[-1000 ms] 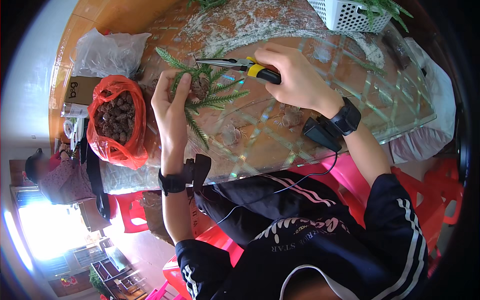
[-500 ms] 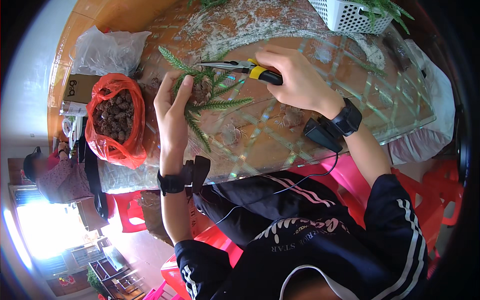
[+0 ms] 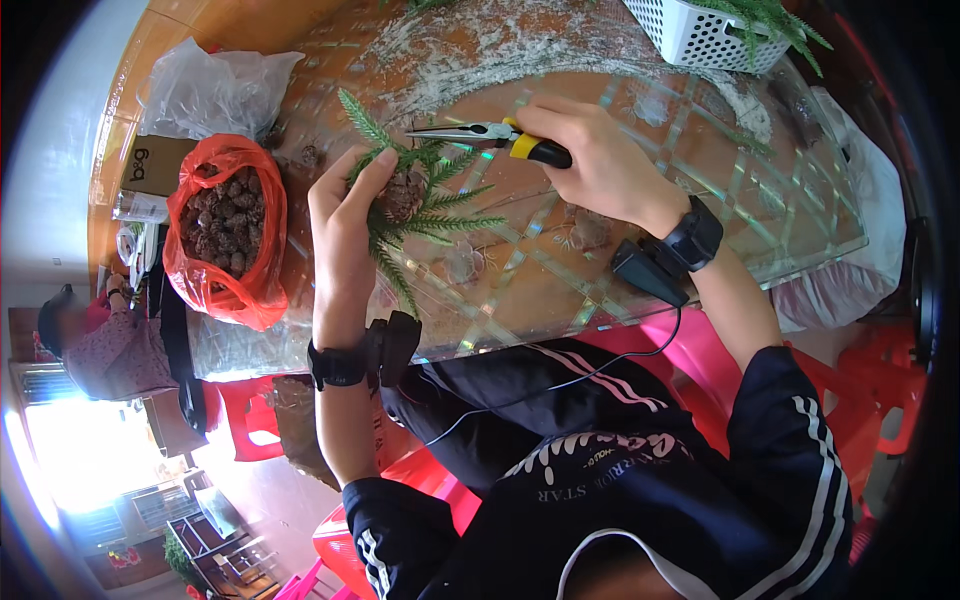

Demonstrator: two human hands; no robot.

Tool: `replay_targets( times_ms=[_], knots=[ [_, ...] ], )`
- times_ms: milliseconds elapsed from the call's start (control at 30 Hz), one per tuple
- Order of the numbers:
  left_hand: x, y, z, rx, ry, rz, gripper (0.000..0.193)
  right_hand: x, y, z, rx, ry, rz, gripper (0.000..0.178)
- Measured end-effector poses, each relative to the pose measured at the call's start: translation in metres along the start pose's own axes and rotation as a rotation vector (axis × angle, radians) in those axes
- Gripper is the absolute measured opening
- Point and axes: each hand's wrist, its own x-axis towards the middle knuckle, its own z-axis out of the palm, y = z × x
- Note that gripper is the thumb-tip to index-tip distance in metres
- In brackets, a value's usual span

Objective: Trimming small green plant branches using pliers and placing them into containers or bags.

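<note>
My left hand point(image 3: 345, 205) is closed on a green artificial pine sprig point(image 3: 440, 200), thumb and fingers pinching it near its centre. A brown pine cone point(image 3: 403, 195) sits among the sprig's needled branches, beside my thumb. In my right hand point(image 3: 590, 150) are long-nose pliers point(image 3: 490, 133) with yellow and black handles. Their metal jaws point left and lie over the top of the sprig, close to my left fingertips. Whether the jaws grip anything there I cannot make out.
A red plastic bag point(image 3: 225, 235) full of pine cones stands left, with a clear plastic bag point(image 3: 215, 90) and a small cardboard box point(image 3: 155, 165) behind. White powder point(image 3: 470, 55) covers the far glass tabletop point(image 3: 520, 290). A white perforated basket point(image 3: 700, 40) holds greenery. Another person point(image 3: 115, 345) is far left.
The sprig has turned slightly in my left hand, and its pine cone shows more plainly. My right hand and the pliers have shifted a little to the right.
</note>
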Motion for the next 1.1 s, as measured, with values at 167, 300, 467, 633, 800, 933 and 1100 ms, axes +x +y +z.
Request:
replay_targets(
  times_ms=[167, 300, 467, 633, 800, 933, 1100],
  knots=[
    [-0.009, 0.000, 0.005, -0.256, 0.061, -0.199, 0.015, 0.001, 0.001, -0.004, -0.274, 0.048, -0.145, 0.032],
    [-0.007, -0.009, -0.018, -0.564, -0.032, -0.445, 0.015, 0.014, -0.008, -0.008, -0.642, 0.070, -0.364, 0.034],
    [0.006, -0.016, -0.024, -0.802, -0.088, -0.539, 0.016, 0.044, -0.036, -0.044, -1.134, 0.113, -0.774, 0.019],
    [0.011, -0.018, 0.011, -0.405, -0.040, -0.101, 0.018, 0.048, -0.031, -0.061, -1.335, 0.136, -0.880, 0.014],
    [0.029, -0.014, 0.013, -0.364, 0.199, -0.116, 0.021, 0.033, -0.026, -0.067, -1.016, 0.023, -0.469, 0.018],
    [0.020, -0.027, 0.018, 0.099, 0.261, 0.214, 0.020, 0.020, -0.023, -0.077, -0.676, -0.098, -0.173, 0.026],
    [0.005, -0.014, 0.037, 0.275, 0.248, 0.442, 0.013, 0.014, -0.014, -0.074, -0.508, -0.148, -0.186, 0.035]
  ],
)
